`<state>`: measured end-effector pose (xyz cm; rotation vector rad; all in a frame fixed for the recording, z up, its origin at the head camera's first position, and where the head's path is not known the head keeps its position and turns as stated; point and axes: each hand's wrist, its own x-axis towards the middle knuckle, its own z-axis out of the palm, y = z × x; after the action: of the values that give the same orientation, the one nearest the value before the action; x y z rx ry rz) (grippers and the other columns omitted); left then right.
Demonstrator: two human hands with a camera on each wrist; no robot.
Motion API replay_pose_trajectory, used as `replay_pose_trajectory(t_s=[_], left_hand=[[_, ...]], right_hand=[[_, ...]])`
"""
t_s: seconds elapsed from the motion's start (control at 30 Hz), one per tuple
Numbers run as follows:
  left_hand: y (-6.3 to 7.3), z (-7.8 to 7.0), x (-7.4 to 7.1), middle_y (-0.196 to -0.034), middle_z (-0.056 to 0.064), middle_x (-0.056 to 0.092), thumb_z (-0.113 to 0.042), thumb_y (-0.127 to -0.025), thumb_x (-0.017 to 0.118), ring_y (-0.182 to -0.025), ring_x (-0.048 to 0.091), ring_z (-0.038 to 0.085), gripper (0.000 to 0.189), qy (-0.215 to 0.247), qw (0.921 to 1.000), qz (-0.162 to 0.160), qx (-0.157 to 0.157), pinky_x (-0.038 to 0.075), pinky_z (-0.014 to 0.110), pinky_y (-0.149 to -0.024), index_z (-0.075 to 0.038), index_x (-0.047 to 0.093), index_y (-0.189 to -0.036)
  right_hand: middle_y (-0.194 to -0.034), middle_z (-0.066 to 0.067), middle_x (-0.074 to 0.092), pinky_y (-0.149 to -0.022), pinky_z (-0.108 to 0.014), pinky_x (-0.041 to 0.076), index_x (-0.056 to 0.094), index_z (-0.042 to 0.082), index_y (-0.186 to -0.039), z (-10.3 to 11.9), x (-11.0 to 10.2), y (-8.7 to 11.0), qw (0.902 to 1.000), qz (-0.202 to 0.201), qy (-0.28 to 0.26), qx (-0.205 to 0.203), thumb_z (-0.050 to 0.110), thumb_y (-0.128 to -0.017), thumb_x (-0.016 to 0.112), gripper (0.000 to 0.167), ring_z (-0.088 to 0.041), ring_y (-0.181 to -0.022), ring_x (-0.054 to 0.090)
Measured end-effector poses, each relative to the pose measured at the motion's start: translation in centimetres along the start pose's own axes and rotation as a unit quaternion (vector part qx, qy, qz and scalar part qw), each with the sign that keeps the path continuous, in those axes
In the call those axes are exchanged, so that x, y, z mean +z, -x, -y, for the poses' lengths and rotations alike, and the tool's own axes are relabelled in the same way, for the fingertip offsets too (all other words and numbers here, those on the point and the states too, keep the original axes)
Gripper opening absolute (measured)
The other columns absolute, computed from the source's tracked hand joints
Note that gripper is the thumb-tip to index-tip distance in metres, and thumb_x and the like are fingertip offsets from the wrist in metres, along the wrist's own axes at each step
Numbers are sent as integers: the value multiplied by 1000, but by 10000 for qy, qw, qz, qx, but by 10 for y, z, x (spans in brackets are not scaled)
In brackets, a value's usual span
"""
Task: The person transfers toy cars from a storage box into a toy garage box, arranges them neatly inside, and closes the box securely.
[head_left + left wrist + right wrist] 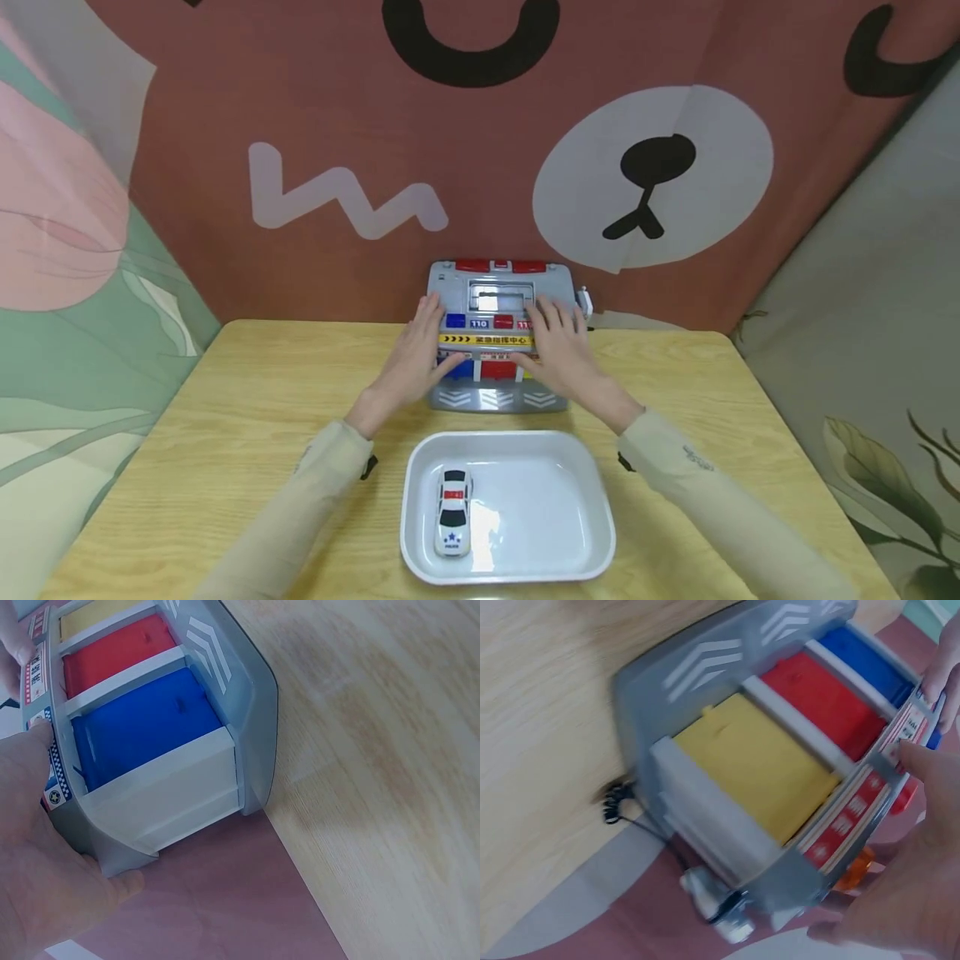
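A grey toy police garage (497, 398) with blue, red and yellow doors stands at the table's back edge. My left hand (414, 348) grips its left side, thumb on the front strip and fingers over the top edge. On the other side my right hand (561, 350) holds it likewise, the thumb in front. The left wrist view shows the blue door (146, 724) and red door (120, 656) closed beside the left hand (45, 847). In the right wrist view, the yellow door (757, 765) is closed near the right hand (907, 877).
In front of the garage lies a white tray (540, 567) with a white toy police car (453, 529) at its left. A small grey handset (718, 904) on a black coiled cord (613, 802) hangs at the garage's right side. A printed cloth (337, 275) rises behind the table (300, 375).
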<state>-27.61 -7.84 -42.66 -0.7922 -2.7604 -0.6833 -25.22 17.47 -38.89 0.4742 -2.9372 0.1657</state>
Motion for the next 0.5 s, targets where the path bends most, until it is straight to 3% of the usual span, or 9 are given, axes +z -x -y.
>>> replay_pose_trajectory(t_s=[0.27,0.5], left_hand=[[0,1,-4,-161,11,-3,-53,-95,49,-147,-5,26,86,3,9999,124,-24,17,50,-114,-1,13,-153],[-1,1,-8,-161,13,-3,-55,-96,46,-147,-4,29,86,-380,9987,343,76,14,53,-115,-1,11,-154]], right_hand=[[-158,-20,11,-112,-55,21,18,4,-153,-20,2,10,9947,123,-1010,-122,43,-96,57,80,-41,-142,15],[-158,-20,11,-111,-55,23,16,7,-155,-29,1,16,9903,59,-1364,-265,38,-96,58,79,-38,-144,14]])
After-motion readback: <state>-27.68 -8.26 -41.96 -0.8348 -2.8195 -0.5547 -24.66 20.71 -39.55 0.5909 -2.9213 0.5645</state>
